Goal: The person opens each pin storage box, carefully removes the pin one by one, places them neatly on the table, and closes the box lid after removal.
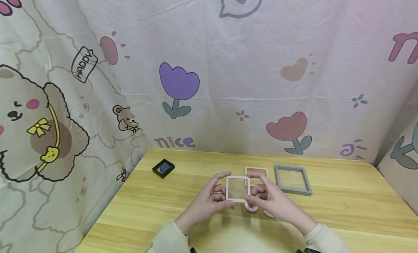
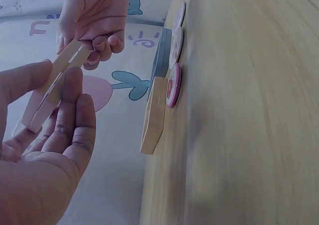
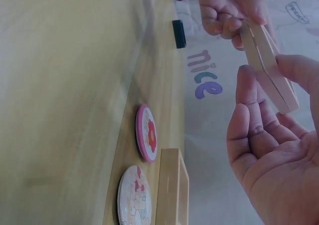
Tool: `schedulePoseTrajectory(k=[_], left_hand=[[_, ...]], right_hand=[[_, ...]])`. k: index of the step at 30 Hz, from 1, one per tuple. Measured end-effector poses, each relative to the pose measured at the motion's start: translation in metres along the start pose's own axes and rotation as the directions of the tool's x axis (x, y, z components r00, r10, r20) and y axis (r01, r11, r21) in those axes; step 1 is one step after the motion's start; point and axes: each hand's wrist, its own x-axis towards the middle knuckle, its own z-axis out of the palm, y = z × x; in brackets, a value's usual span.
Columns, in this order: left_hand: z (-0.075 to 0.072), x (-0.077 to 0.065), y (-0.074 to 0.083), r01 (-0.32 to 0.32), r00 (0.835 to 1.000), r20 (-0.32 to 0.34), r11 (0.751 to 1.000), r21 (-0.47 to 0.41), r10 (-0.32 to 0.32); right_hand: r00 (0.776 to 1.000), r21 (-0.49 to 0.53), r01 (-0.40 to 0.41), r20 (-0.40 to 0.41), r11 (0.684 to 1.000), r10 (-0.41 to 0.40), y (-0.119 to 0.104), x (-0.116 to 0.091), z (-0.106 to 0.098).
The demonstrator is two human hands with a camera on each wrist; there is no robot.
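A small pale pink square frame (image 1: 238, 177) with a clear see-through middle is held upright above the table by both hands. My left hand (image 1: 212, 196) pinches its left side, index finger at the upper corner and thumb at the lower. The right hand (image 1: 271, 198) grips the opposite side in the same way. Edge on, in the right wrist view, a thin seam runs along the frame's side (image 3: 266, 68), so it looks like two layers. Under the hands lie round badges; one has a pink rim and a red flower (image 3: 146, 133), another bears small red drawings (image 3: 133, 197).
Behind the right hand, a light wood-coloured frame (image 1: 256, 169) lies on the table (image 1: 140, 216). To its right is a larger grey square frame (image 1: 307, 180). A small black frame (image 1: 163, 168) with something blue inside sits at the back left. A printed cloth (image 1: 222, 71) hangs behind.
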Motion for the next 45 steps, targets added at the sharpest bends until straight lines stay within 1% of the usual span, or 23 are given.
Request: schedulePoseTrajectory(k=[8,16,20,23,26,28,30,32,34,36,39,41,42,45], left_hand=[[0.0,-0.001,-0.002,0.013,1.0,0.005,1.0,0.002,-0.013],[0.001,-0.002,-0.004,0.029,1.0,0.001,0.999,0.025,-0.029],[0.001,-0.001,-0.005,0.028,1.0,0.002,0.999,0.034,-0.028],[0.001,0.001,-0.006,0.008,1.0,-0.005,0.997,0.08,-0.008],[0.001,0.003,-0.007,-0.028,0.999,-0.018,0.985,0.167,0.031],[0.002,0.004,-0.007,-0.061,0.997,-0.031,0.962,0.265,0.071],[0.003,0.004,-0.006,-0.094,0.992,-0.041,0.923,0.373,0.118],[0.004,0.004,-0.005,-0.119,0.985,-0.051,0.866,0.485,0.164],[0.004,0.004,-0.003,-0.136,0.977,-0.053,0.801,0.583,0.205],[0.005,0.004,-0.001,-0.147,0.971,-0.048,0.744,0.652,0.234],[0.006,0.005,0.001,-0.16,0.965,-0.032,0.677,0.718,0.262],[0.006,0.005,0.002,-0.164,0.963,-0.023,0.656,0.737,0.268],[0.006,0.005,0.002,-0.166,0.963,-0.019,0.651,0.741,0.267],[0.005,0.006,0.002,-0.162,0.967,-0.012,0.65,0.742,0.254]], right_hand=[[1.0,0.005,-0.004,0.006,1.0,0.004,0.003,0.001,0.001],[1.0,0.001,-0.002,0.008,1.0,0.002,0.008,0.0,0.003],[1.0,0.004,-0.001,0.014,1.0,0.001,0.009,0.001,0.003],[1.0,0.004,-0.004,0.011,1.0,0.004,0.01,0.001,0.003],[1.0,0.019,-0.009,0.012,1.0,0.009,0.01,0.0,0.004],[1.0,0.039,-0.013,0.019,0.999,0.013,0.01,0.0,0.004],[1.0,0.058,-0.016,0.027,0.998,0.015,0.01,0.001,0.005],[0.999,0.07,-0.019,0.033,0.997,0.017,0.01,0.001,0.006],[0.999,0.067,-0.02,0.033,0.998,0.018,0.01,0.001,0.006],[0.999,0.058,-0.02,0.03,0.998,0.018,0.011,0.0,0.006],[0.999,0.037,-0.024,0.025,0.999,0.023,0.011,0.0,0.005],[0.999,0.019,-0.029,0.023,0.999,0.029,0.011,-0.001,0.005],[0.999,0.01,-0.033,0.021,0.999,0.033,0.011,-0.001,0.004],[0.999,-0.014,-0.046,0.017,0.999,0.047,0.012,-0.001,0.004]])
